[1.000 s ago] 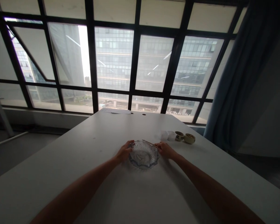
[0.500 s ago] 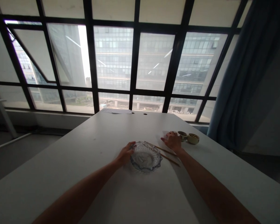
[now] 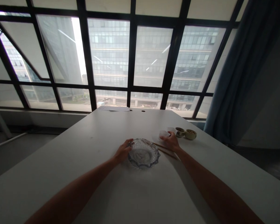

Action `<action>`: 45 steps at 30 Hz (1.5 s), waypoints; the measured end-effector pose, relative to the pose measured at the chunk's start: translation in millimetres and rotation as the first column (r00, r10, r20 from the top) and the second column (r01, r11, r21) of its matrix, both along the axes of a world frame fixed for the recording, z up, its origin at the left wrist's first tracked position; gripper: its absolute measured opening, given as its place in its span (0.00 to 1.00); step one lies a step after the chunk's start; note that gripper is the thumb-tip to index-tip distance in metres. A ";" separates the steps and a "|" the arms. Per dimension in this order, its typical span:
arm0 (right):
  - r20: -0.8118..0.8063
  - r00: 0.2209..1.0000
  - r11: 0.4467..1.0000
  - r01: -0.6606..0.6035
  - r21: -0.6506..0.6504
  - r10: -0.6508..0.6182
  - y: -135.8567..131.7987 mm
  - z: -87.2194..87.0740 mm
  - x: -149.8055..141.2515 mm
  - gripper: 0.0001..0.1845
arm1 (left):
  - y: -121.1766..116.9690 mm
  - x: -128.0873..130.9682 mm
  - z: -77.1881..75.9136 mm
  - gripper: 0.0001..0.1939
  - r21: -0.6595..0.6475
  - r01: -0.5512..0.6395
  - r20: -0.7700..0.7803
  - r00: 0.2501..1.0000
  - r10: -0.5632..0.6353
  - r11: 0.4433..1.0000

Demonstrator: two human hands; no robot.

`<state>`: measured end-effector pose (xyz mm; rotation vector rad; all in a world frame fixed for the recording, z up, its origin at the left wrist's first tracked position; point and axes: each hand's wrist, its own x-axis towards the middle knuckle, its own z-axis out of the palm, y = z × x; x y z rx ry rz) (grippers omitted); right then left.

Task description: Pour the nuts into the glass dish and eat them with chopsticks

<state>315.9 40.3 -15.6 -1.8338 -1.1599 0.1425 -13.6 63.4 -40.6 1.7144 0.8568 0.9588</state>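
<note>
A clear glass bowl (image 3: 143, 155) with a scalloped rim stands on the white table (image 3: 135, 193). My left hand (image 3: 123, 151) is closed on the bowl's left rim, fingers partly hidden by the glass. To the right, my right hand (image 3: 171, 142) grips a small translucent white cup (image 3: 163, 134) at its right side. A second translucent cup (image 3: 171, 129) stands just behind that hand. Two thin brown chopsticks (image 3: 167, 152) lie between the bowl and my right wrist, their near ends pointing right.
Two small round yellowish pots, one with dark markings (image 3: 179, 132) and one plainer (image 3: 190, 134), stand right of my right hand. White paper (image 3: 115, 109) lies at the table's far edge, beside round dark spots. Large windows and a blue curtain (image 3: 231, 84) are beyond.
My right hand let go of the chopsticks, leaving them on the table, and moved right to the translucent cups. One cup has come left, away from the other. My left hand stays on the bowl.
</note>
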 end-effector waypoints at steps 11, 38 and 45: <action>0.571 0.506 0.609 -0.793 0.012 0.647 -32.3 57.0 -66.4 0.30 | 8.4 1.0 -7.3 0.30 -0.053 0.043 0.102 0.994 -0.037 0.998; 0.942 0.060 0.635 -0.753 -0.174 0.330 -42.5 57.6 -96.0 0.31 | 4.8 0.0 0.5 0.32 -0.046 0.046 0.120 0.992 -0.040 0.998; 0.791 0.443 0.684 -0.728 0.043 0.422 -30.5 51.3 -78.3 0.28 | 5.4 -1.8 0.8 0.32 -0.066 0.038 0.102 0.994 -0.031 0.997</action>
